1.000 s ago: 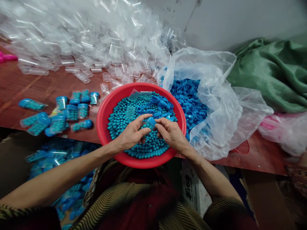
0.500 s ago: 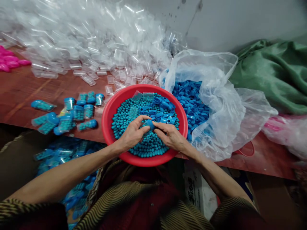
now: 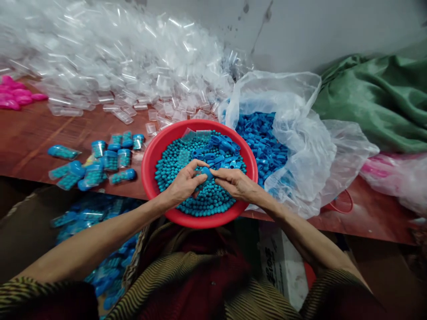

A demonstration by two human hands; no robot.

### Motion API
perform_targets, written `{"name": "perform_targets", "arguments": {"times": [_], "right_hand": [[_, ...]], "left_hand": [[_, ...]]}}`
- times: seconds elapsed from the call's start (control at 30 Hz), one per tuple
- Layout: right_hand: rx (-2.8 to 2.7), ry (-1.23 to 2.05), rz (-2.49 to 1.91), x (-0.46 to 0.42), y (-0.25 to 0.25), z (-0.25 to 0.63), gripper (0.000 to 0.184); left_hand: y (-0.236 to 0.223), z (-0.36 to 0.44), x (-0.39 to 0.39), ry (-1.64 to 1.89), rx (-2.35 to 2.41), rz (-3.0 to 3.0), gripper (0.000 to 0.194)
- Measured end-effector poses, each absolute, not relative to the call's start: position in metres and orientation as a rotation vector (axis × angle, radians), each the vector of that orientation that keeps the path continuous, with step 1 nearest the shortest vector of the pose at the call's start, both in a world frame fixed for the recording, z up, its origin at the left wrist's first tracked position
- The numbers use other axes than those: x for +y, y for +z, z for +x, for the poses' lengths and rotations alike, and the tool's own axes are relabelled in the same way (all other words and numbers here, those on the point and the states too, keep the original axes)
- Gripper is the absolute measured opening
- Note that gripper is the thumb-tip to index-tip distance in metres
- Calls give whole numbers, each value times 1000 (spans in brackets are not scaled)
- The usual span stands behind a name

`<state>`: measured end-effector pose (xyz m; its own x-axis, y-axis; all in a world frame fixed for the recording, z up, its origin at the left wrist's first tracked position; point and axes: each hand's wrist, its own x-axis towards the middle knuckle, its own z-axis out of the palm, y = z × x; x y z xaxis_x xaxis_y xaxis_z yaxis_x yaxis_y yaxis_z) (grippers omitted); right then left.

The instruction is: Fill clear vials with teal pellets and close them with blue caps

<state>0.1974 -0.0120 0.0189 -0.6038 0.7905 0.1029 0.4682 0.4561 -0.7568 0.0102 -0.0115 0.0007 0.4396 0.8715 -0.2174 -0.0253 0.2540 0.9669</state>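
Note:
Both my hands meet over a red basin (image 3: 150,155) filled with small teal beads (image 3: 173,162). My left hand (image 3: 183,183) is closed around a small clear vial with a blue cap (image 3: 204,172), of which mostly the cap shows. My right hand (image 3: 233,182) pinches the same capped vial from the right with thumb and fingers. Loose blue caps (image 3: 216,153) and two empty clear vials (image 3: 200,134) lie on the beads at the far side of the basin.
A clear plastic bag of blue caps (image 3: 263,142) stands right of the basin. A heap of empty clear vials (image 3: 116,62) fills the back left. Filled capped vials (image 3: 96,164) lie left on the brown table (image 3: 33,133), more in a box below (image 3: 93,222). Green cloth (image 3: 376,98) lies far right.
The vial's clear body has slid deeper between my hands, so mostly the blue cap shows now. The view shifted slightly; pink items appeared at the far left.

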Motion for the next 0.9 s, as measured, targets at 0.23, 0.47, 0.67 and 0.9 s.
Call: {"name": "perform_targets", "arguments": {"times": [0.23, 0.47, 0.67, 0.9], "right_hand": [[-1636, 1343, -1180, 4, 17, 202, 39], [-1996, 898, -1273, -20, 14, 173, 50], [-2324, 649, -1447, -34, 13, 163, 102], [-2376, 297, -1416, -38, 6, 158, 92]], "left_hand": [[5, 11, -9, 738, 878, 1257, 31], [3, 19, -20, 846, 942, 1238, 39], [6, 20, -21, 862, 954, 1241, 45], [6, 25, -24, 870, 982, 1250, 28]]}}
